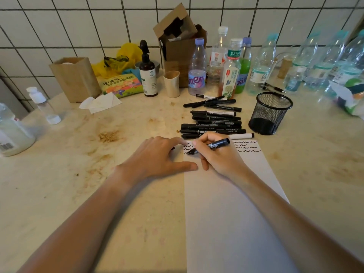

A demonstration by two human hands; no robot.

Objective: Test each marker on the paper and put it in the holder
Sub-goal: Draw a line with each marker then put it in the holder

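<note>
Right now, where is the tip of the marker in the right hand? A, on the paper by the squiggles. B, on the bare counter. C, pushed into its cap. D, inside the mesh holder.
A: the right hand holds the marker with its tip down on the paper beside the squiggles.

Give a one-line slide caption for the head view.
Right hand tests a black marker on squiggle-marked paper; left hand steadies it.

My right hand [216, 154] covers the middle of the black marker [211, 146] I grip, and its tip is too dark to separate from the squiggles on the white paper sheet [232, 213], which runs off the bottom edge. My left hand [157, 156] hides a small dark thing under its fingers. The stacked black markers [212, 123] overlap, uncountable.
</note>
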